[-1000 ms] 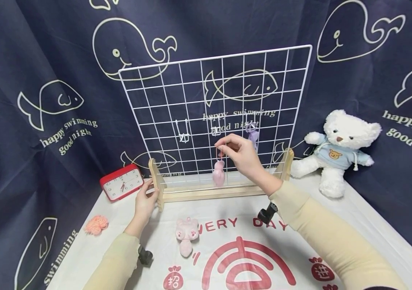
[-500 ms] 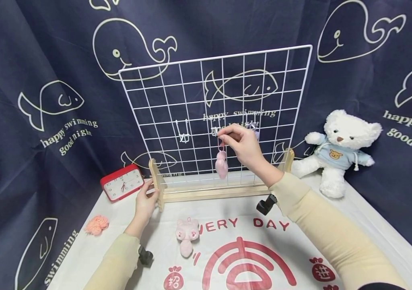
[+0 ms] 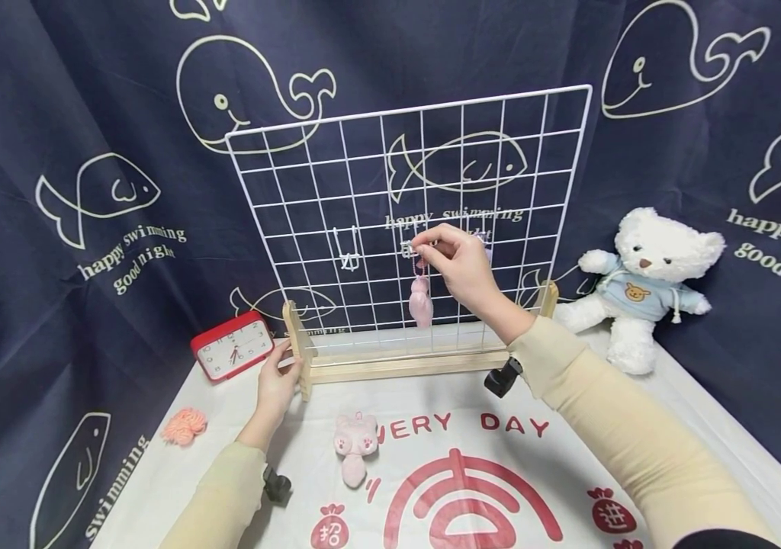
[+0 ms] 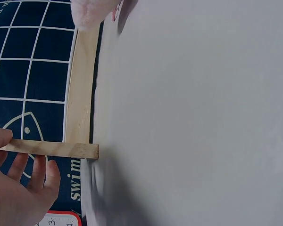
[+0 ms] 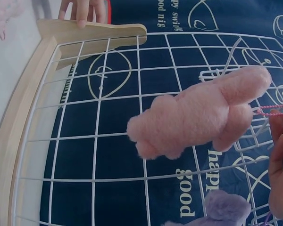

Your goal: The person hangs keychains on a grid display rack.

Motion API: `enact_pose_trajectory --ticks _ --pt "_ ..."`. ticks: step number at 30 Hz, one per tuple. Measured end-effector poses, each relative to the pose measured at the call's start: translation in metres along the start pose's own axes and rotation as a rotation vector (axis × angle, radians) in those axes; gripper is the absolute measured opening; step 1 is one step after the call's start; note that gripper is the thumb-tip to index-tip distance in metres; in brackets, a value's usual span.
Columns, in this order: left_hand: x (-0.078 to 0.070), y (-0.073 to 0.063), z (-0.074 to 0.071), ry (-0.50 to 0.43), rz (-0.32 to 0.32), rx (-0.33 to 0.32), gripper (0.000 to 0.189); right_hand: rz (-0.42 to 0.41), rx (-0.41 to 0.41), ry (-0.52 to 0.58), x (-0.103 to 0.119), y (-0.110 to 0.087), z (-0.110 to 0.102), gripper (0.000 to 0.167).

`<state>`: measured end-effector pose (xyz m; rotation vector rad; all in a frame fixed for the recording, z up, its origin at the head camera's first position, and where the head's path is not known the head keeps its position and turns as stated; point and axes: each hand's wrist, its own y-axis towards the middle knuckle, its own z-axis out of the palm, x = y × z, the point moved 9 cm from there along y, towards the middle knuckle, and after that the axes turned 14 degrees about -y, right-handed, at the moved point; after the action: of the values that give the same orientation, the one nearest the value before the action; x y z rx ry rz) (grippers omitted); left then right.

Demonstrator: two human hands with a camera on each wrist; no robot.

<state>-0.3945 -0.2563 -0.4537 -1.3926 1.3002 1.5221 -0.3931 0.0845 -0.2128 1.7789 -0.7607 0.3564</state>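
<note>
My right hand [image 3: 464,265] pinches the thin pink cord of a fluffy pink plush keychain [image 3: 421,303], which hangs below the fingertips in front of a white wire grid [image 3: 366,183]. In the right wrist view the plush [image 5: 193,117] shows long, ear-like parts near its cord. The fingertips are right at the middle white hook [image 3: 406,248] on the grid. My left hand [image 3: 276,390] grips the left wooden foot [image 4: 61,149] of the stand, thumb on one side and fingers on the other. A purple plush [image 5: 226,209] hangs at the right, mostly behind my right hand in the head view.
Another white hook [image 3: 348,261] is on the grid at left. A second pink plush [image 3: 355,448] lies on the white tablecloth [image 3: 418,404]. A red clock [image 3: 233,347] and a peach yarn bundle [image 3: 184,425] are at left; a white teddy bear [image 3: 641,286] sits at right.
My right hand has moved up, lifting the pink plush keychain from low on the grid to the middle hook's height. The left hand has stayed on the wooden foot.
</note>
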Motion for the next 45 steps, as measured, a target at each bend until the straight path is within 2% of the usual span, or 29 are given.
enact_pose_trajectory --ticks 8,15,22,31,45 --pt "0.001 0.0 -0.001 -0.024 0.023 -0.003 0.05 0.022 0.007 0.015 0.002 0.003 0.005 0.009" --pt "-0.001 0.0 -0.002 -0.027 0.051 -0.012 0.048 0.065 0.0 -0.045 -0.004 0.006 0.008 0.01" --pt "0.001 -0.001 -0.002 -0.04 0.031 -0.012 0.049 0.083 0.017 -0.106 0.017 0.003 0.006 0.01" --pt "0.0 0.001 -0.002 -0.026 0.029 -0.007 0.049 0.101 0.006 -0.108 -0.021 0.01 0.011 0.011" --pt "-0.002 -0.001 -0.001 -0.03 0.043 -0.012 0.048 0.086 -0.038 -0.209 -0.022 0.01 0.007 0.007"
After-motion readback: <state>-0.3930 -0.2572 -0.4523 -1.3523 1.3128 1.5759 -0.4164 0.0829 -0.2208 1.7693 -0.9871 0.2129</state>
